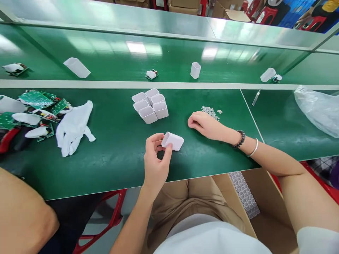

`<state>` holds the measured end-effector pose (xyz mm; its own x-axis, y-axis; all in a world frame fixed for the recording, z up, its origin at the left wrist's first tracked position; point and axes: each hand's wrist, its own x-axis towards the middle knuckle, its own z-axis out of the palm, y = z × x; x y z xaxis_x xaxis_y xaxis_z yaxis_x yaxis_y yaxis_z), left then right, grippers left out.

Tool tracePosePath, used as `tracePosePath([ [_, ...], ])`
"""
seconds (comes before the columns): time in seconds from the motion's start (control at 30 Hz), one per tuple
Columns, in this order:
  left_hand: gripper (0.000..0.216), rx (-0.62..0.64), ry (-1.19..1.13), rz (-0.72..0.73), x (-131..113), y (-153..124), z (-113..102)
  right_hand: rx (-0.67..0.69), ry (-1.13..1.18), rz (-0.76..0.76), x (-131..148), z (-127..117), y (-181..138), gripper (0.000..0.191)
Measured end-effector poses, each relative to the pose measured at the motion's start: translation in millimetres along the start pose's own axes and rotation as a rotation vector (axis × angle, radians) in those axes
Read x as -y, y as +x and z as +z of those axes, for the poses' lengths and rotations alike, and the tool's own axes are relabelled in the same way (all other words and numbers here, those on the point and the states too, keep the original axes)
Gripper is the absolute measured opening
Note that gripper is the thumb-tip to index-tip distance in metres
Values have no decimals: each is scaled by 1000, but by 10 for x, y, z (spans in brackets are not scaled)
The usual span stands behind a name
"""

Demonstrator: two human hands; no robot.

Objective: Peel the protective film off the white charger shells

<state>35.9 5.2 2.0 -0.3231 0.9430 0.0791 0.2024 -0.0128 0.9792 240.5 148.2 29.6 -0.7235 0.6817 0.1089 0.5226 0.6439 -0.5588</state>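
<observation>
The left hand (155,158) has its grip closed on a white plastic casing (173,141), tilted just above the green worktop (116,155). Beyond that grip stand five more upright casings (150,105). The right hand (203,124) rests loosely curled, grasping nothing visible, beside tiny clear parts (211,111)

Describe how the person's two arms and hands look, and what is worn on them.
Both hands are bare, without gloves. The right hand has a dark beaded bracelet and a thin silver bangle at its wrist. The left hand wears nothing. A white short sleeve covers the right upper arm.
</observation>
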Motion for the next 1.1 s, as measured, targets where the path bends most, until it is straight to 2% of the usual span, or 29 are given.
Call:
tracePosePath([
  [0.1,40,0,-9,-13,-4,-23,-5,-12,1,67,38,103,145,16],
  [0.2,35,7,-6,-44,-18,-47,-6,-32,38,100,-17,91,190,15],
  [0.37,37,66,51,47,-86,-48,-11,-35,72,138,-94,0,135,17],
  [0.47,39,97,112,86,-121,-38,-24,-18,69,109,-111,-37,129,17],
  [0.57,35,108,115,75,-122,-37,-36,76,73,30,-127,-78,164,17],
  [0.67,35,110,-5,-11,-92,-37,-44,135,68,0,-145,-116,218,16],
  [0.87,39,54,-462,-274,-69,26,-84,137,61,-13,-163,-97,264,19],
  [1.0,42,-2,-568,-312,-98,68,-97,110,-58,-81,-206,-29,252,19],
  [1.1,43,-26,-543,-303,-106,59,-85,91,-187,-154,-201,20,243,19],
])
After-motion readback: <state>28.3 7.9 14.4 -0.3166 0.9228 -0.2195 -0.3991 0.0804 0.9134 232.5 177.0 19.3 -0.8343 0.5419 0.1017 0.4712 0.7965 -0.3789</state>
